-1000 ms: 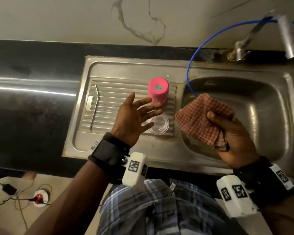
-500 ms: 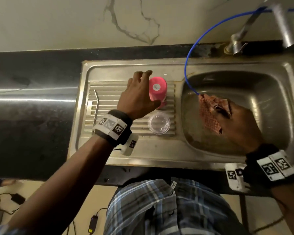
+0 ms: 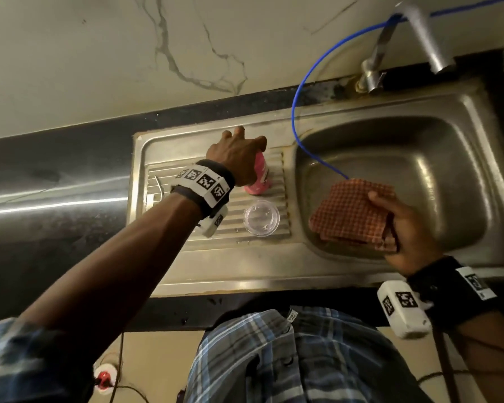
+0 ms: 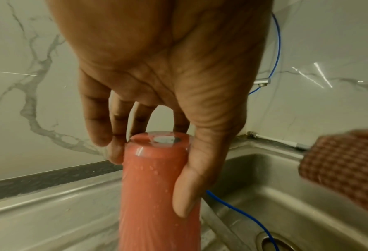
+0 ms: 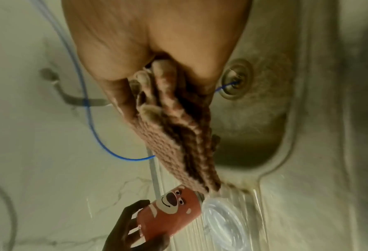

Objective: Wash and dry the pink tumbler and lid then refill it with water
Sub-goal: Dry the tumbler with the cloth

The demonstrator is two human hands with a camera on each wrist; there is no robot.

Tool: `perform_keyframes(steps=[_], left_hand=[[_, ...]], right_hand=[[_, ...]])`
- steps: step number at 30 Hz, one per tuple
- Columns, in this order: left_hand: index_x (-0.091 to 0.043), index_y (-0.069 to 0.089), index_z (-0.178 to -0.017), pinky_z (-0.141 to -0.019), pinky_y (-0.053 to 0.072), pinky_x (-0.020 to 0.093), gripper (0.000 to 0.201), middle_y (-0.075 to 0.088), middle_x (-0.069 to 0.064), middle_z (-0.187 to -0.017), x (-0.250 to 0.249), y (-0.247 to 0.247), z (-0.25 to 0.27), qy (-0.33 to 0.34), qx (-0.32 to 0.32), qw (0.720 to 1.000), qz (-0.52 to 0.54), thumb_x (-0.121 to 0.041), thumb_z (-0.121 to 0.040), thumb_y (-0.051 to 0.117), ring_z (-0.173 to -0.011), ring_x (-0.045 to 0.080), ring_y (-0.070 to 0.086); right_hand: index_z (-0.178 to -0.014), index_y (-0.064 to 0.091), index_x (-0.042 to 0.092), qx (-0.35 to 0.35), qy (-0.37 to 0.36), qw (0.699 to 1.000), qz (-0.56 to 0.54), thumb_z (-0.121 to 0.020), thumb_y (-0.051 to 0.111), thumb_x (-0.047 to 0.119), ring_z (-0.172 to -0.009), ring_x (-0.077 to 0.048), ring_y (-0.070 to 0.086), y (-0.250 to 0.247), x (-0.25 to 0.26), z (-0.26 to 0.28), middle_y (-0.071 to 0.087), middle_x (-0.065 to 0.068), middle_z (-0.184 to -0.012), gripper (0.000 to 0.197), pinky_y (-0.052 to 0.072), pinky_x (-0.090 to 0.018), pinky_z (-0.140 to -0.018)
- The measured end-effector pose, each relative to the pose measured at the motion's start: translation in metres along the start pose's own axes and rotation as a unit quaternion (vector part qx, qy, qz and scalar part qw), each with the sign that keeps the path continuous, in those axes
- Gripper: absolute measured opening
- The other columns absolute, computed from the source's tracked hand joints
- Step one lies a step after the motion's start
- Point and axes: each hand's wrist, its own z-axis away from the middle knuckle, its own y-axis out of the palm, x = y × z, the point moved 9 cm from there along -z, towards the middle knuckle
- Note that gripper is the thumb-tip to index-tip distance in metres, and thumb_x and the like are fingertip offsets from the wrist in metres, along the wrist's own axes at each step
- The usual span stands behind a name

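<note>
The pink tumbler (image 3: 259,177) stands upside down on the ribbed drainboard (image 3: 277,228), wet with droplets. My left hand (image 3: 239,158) grips its upturned base from above; in the left wrist view the thumb and fingers wrap the tumbler (image 4: 157,195) near its top. The bear print shows on the tumbler (image 5: 172,210) in the right wrist view. The clear lid (image 3: 261,217) lies flat on the drainboard just in front of the tumbler. My right hand (image 3: 396,228) holds a folded red checked cloth (image 3: 349,213) over the sink basin, apart from the tumbler.
The steel sink basin (image 3: 419,158) lies to the right, with a thin blue hose (image 3: 296,112) running down into it. Taps (image 3: 419,39) stand at the back right. A thin metal straw (image 3: 157,181) lies at the drainboard's left end. Black counter (image 3: 56,175) spreads left.
My left hand went from open beside the tumbler to gripping its base from above. My right hand kept the cloth, dipping into the basin and coming back up over its front.
</note>
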Motion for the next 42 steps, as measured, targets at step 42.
perform_keyframes(steps=[42], left_hand=[[-0.032,0.054,-0.151,-0.095,0.059,0.039,0.076,0.078,0.004,-0.12,-0.05,-0.038,0.136,-0.006,-0.153,0.526,0.837,-0.021,-0.081,0.081,-0.106,0.023,0.075]], right_hand=[[-0.129,0.067,0.005,0.143,-0.528,0.726,0.416,-0.101,0.061,0.01,-0.122,-0.022,0.061,0.195,0.108,0.126,0.058,-0.008,-0.131,0.03,0.052,-0.046,-0.101]])
